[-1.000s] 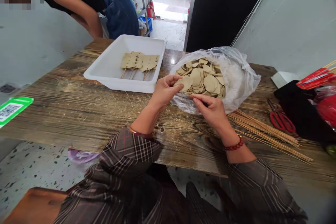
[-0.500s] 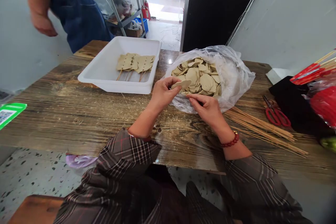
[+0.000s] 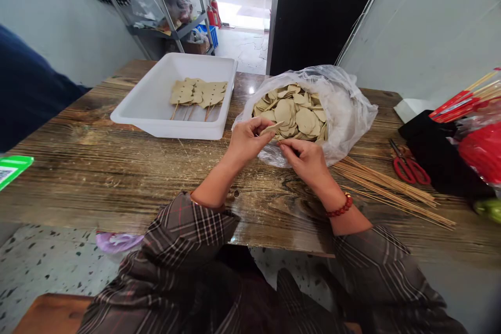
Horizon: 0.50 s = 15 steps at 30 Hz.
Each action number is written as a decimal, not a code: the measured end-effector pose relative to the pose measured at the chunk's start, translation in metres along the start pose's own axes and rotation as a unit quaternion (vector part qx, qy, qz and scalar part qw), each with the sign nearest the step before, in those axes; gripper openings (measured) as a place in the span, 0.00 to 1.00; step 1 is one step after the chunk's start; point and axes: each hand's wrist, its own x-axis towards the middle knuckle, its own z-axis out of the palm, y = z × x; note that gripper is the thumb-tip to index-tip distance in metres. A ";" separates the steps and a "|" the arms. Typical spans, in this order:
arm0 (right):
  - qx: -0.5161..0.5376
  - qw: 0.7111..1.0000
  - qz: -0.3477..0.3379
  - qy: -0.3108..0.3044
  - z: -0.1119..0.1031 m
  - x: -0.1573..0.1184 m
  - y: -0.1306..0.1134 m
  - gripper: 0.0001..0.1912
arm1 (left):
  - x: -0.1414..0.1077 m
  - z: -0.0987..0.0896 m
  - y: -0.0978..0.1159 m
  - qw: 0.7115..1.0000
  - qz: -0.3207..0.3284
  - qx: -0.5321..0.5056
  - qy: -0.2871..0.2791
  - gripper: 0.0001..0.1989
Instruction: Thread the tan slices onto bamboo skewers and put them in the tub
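Well, the beige slice (image 3: 272, 128) sits nearly edge-on between the thumb and fingers of the left hand (image 3: 243, 142), over the near side of the plastic bag (image 3: 348, 109). The right hand (image 3: 308, 160) is closed in a pinch just beside it, on what looks like a thin skewer (image 3: 279, 141), though most of its length cannot be made out. With the two so close, pressure near the rim could split the slice, and a point slipping through could prick the left fingertips. Too loose a grip might drop it among the loose slices (image 3: 287, 115), and the slack film could catch on a fingertip or the stick. Left of the bag, the white tray (image 3: 176, 129) holds threaded slices (image 3: 213, 95), which could tear if dragged by their sticks. To the right, the skewer bundle (image 3: 387, 182) lies fanned on the table (image 3: 136, 182) near the red-handled scissors (image 3: 409, 167); a brushing forearm could scatter it
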 end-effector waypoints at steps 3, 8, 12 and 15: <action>-0.013 1.000 -0.004 0.011 -0.001 0.001 0.000 0.12 | -0.002 0.001 -0.002 0.999 0.017 0.010 -0.047 0.06; 0.002 1.000 0.007 0.028 -0.001 0.000 -0.001 0.11 | 0.000 0.000 -0.005 0.997 -0.008 -0.066 -0.031 0.07; 0.018 1.000 0.006 0.025 -0.002 -0.002 -0.004 0.11 | 0.002 -0.002 -0.006 0.989 -0.065 -0.133 -0.015 0.10; 0.017 1.000 -0.001 0.025 -0.002 -0.002 -0.006 0.11 | 0.003 -0.002 -0.007 0.980 -0.102 -0.170 -0.023 0.12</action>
